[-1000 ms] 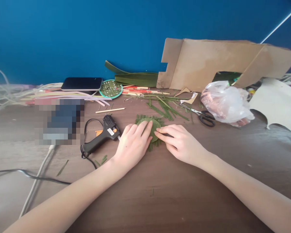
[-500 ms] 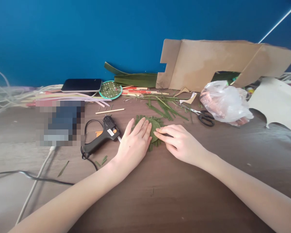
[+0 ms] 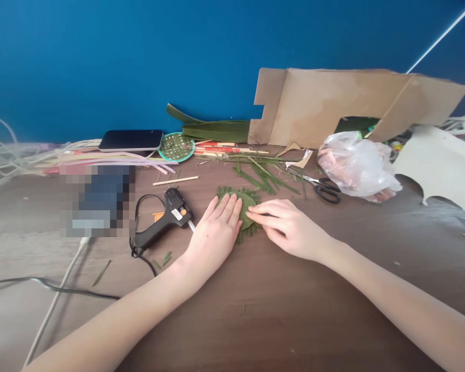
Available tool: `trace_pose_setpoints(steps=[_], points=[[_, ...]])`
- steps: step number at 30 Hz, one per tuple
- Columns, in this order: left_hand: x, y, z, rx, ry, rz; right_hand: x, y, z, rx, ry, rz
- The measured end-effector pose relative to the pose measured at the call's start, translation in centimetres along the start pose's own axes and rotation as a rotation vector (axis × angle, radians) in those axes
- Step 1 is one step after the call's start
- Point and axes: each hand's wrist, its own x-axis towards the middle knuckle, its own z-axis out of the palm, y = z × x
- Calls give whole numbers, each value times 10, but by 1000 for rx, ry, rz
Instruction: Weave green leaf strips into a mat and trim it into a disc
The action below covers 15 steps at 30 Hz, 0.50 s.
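Matt wood-grain table (image 3: 279,310) — glossy plastic bag (image 3: 356,165).

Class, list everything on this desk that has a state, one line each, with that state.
Left hand, open, flat on the leaf disc.
Right hand, open, pressing the disc's edge.
Leaf disc, lying flat, pinned by both hands.
Glue gun, lying on its side, unheld.
Scissors, lying flat, unheld.
Phone, screen dark.
Plastic bag, crumpled, something inside.
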Motion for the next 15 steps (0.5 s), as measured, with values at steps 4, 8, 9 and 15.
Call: trace_pose_setpoints(steps=[4,8,9,15], points=[[0,0,0,15,19,3,1,4,-3,19,59,-35],[0,0,0,11,23,4,1,4,-3,-36,63,-80],[0,0,0,7,22,2,1,3,-3,-51,53,-81],[0,0,1,13,35,-2,3,-1,-2,-77,28,-38]])
